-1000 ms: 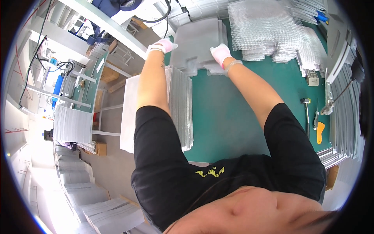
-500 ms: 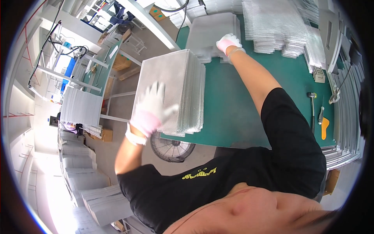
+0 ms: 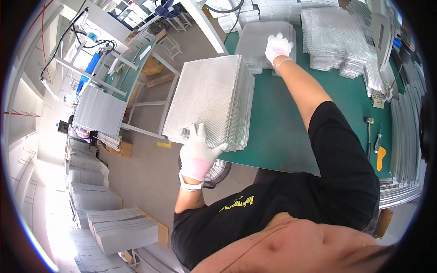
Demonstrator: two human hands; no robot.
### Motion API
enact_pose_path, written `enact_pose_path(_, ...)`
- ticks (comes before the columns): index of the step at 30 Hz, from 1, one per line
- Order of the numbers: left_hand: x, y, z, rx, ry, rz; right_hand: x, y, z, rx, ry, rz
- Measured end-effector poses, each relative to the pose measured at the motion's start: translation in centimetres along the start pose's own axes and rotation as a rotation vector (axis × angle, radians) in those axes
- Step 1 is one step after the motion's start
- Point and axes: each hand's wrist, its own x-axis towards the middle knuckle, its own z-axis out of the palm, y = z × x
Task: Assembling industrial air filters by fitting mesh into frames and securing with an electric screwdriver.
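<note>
Head view, looking down across the worker's black shirt to a green bench. Nearest to me, the left hand (image 3: 199, 152), in a white glove with a pinkish cuff, lies with its fingers spread flat on the near edge of the large stack of mesh sheets (image 3: 211, 100). I see no pinch: the palm and fingers rest on the top sheet, thumb angled out to the right. This stack sits at the left edge of the green table (image 3: 282, 132), its left part overhanging the table edge above the grey floor. Below the hand, under the table edge, a round fan grille (image 3: 214, 172) shows on the floor.

Farther along the bench, my right arm reaches forward and the right hand (image 3: 276, 47), also gloved in white, lies on a second, smaller stack of mesh sheets (image 3: 259, 43) near the far side of the table. Its fingers are loosely spread over the top sheet; I cannot tell whether the fingertips curl under an edge. The two stacks lie just beside each other, corner to corner.

To the right, a hammer (image 3: 368, 136) and an orange-handled tool (image 3: 380, 157) lie on the green surface, well apart from both hands. Beyond them, further piles of mesh (image 3: 337, 36) cover the far right of the bench. On the far left, across the floor, a metal frame table (image 3: 136, 68) carries another batch of sheets.
</note>
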Motion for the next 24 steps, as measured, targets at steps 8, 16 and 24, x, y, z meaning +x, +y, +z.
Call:
enact_pose_path(8,1.8,-4.7,-8.8,-0.488,0.058,-0.045,6.2,1.0,-6.2,0.932,0.314,-0.737)
enact_pose_path(16,-6.0,-3.9,-9.4,-0.921,0.663,-0.06,-3.4,8.7,-15.1,1.656,0.16,-0.69)
enact_pose_path(24,-10.2,8.6,1.4,-0.256,0.215,0.434,-7.6,19.2,-17.6,2.364,-0.174,-0.399)
